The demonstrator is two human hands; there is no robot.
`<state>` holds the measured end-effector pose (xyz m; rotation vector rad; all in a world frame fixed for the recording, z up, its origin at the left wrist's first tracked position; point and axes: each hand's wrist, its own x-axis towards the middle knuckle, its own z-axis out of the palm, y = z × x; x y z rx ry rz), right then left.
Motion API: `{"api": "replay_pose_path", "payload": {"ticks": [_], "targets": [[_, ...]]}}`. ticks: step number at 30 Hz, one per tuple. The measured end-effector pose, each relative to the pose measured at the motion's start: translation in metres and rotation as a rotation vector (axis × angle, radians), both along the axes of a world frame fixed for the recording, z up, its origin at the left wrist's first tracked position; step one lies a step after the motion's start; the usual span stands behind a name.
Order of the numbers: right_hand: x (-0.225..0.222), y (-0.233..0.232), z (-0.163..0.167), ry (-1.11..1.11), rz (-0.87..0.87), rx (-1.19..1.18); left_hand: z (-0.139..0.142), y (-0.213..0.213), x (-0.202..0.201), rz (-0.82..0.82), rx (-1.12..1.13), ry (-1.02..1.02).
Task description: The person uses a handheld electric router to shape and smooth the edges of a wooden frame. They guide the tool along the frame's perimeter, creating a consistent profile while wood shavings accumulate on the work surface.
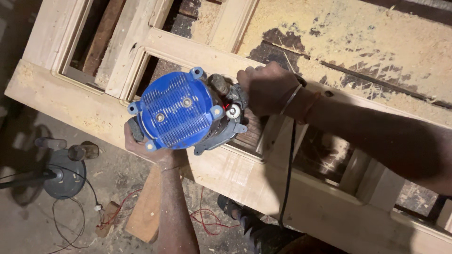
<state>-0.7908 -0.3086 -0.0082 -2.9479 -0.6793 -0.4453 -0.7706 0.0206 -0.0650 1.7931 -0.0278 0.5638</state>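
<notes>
Both hands, left hand [141, 143] and right hand [266, 89], grip the blue router [181, 113] from opposite sides, upright on the wooden door frame [235, 171].

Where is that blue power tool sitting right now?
In the head view, the blue router sits left of centre on the wooden door frame, gripped between the left hand and right hand.
</notes>
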Motion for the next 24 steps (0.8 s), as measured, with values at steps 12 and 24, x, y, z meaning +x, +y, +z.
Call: {"api": "replay_pose_path", "payload": {"ticks": [12, 24], "targets": [[0.009, -0.006, 0.018, 0.222, 0.008, -0.013, 0.015, -0.020, 0.007, 0.003, 0.145, -0.359], [0.009, -0.022, -0.006, -0.273, 0.089, 0.017, -0.031, -0.009, 0.026, 0.154, -0.021, 0.127]]}}
